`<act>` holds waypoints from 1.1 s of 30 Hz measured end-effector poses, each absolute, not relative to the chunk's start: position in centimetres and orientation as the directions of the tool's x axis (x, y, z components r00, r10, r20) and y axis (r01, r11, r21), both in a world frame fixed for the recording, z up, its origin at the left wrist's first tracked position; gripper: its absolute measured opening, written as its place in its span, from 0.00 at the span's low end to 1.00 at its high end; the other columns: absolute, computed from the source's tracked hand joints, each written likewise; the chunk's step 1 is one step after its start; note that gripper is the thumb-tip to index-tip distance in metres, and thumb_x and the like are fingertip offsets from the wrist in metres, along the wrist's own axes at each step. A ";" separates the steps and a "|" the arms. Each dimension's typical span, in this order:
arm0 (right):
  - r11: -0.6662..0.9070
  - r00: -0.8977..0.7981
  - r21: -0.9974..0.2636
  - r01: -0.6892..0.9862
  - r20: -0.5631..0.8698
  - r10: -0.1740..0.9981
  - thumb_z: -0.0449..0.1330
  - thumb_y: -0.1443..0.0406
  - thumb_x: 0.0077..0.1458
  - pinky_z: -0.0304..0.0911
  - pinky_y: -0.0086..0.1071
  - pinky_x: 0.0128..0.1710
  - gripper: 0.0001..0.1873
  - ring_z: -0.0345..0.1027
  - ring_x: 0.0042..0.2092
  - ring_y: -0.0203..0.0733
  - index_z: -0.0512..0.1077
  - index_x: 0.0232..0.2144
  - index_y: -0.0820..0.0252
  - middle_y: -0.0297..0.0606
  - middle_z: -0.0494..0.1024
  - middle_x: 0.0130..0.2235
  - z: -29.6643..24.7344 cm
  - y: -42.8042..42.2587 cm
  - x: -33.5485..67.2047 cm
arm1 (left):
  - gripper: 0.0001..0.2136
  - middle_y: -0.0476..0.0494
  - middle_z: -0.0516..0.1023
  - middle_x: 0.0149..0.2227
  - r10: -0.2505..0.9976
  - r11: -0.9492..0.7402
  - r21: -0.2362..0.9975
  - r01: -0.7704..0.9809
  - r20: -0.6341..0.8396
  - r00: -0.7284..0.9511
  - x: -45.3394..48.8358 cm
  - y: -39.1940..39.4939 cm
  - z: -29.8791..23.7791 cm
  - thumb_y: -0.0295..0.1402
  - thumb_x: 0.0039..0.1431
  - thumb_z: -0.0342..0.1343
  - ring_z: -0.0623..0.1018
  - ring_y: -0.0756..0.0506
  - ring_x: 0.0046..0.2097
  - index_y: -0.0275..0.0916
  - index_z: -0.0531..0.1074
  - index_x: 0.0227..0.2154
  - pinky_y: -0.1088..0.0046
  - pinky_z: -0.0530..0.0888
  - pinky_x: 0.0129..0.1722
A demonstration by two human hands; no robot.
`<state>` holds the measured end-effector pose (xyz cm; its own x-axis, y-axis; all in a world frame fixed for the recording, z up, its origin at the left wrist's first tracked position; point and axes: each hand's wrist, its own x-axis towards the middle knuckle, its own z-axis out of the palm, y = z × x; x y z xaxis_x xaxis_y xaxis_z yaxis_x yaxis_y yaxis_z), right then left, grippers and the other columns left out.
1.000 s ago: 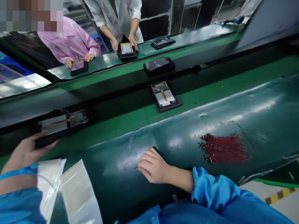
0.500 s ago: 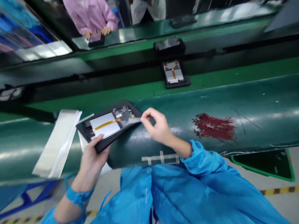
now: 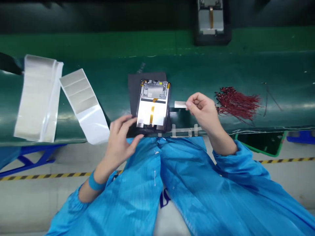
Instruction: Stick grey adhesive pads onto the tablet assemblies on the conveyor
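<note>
Pinching a silvery strip [image 3: 180, 104] by one end in right fingers [image 3: 194, 108], apparently leaving the rest free; holding left fingers [image 3: 128, 124] apart beside the opened tablet [image 3: 144, 111], mid-frame, perhaps for steadying.

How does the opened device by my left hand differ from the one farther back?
The near device shows whole; the far device is cut off by the picture's top edge. The near device has the left hand at its edge; the far device has no hand by it. The near device looks brighter than the far device. Both have an orange strip over silvery surfaces.
</note>
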<state>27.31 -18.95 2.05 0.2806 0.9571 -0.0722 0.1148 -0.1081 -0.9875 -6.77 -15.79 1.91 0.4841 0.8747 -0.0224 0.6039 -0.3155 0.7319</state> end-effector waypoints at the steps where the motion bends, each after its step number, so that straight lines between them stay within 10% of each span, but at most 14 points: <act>1: -0.137 0.271 -0.986 0.093 -0.107 0.956 0.70 0.51 0.60 0.59 0.30 0.31 0.19 0.62 0.29 0.33 0.70 0.32 0.55 0.30 0.72 0.28 1.8 -19.5 26.9 | 0.36 0.28 0.73 0.66 0.866 -0.402 0.643 0.652 0.037 0.498 -7.0 -15.5 1.1 0.56 0.62 0.68 0.72 0.27 0.68 0.41 0.73 0.66 0.42 0.72 0.68; 6: -0.248 0.183 -0.967 0.057 -0.234 0.955 0.68 0.56 0.59 0.59 0.29 0.30 0.13 0.65 0.29 0.33 0.73 0.32 0.57 0.31 0.75 0.27 1.1 -21.3 23.1 | 0.42 0.23 0.73 0.60 0.846 -0.525 0.470 0.709 0.203 0.493 -5.0 -16.7 -3.0 0.58 0.65 0.65 0.75 0.28 0.61 0.33 0.65 0.70 0.46 0.75 0.61; 13: -0.251 0.141 -0.918 0.307 -0.217 0.966 0.63 0.64 0.59 0.55 0.29 0.28 0.07 0.61 0.26 0.31 0.75 0.29 0.59 0.29 0.74 0.25 1.3 -21.6 19.7 | 0.53 0.25 0.70 0.60 0.837 -0.538 0.585 0.606 0.289 0.464 -2.5 -17.9 -4.6 0.60 0.60 0.69 0.75 0.31 0.59 0.34 0.52 0.76 0.53 0.78 0.55; 33: -0.327 0.174 -0.871 0.367 -0.281 0.944 0.62 0.66 0.59 0.61 0.30 0.31 0.06 0.68 0.27 0.33 0.76 0.29 0.59 0.31 0.78 0.26 1.6 -21.1 18.1 | 0.28 0.31 0.73 0.58 0.726 -0.673 0.556 0.487 0.372 0.579 -4.1 -17.1 -4.7 0.43 0.65 0.70 0.74 0.32 0.58 0.43 0.71 0.64 0.49 0.74 0.58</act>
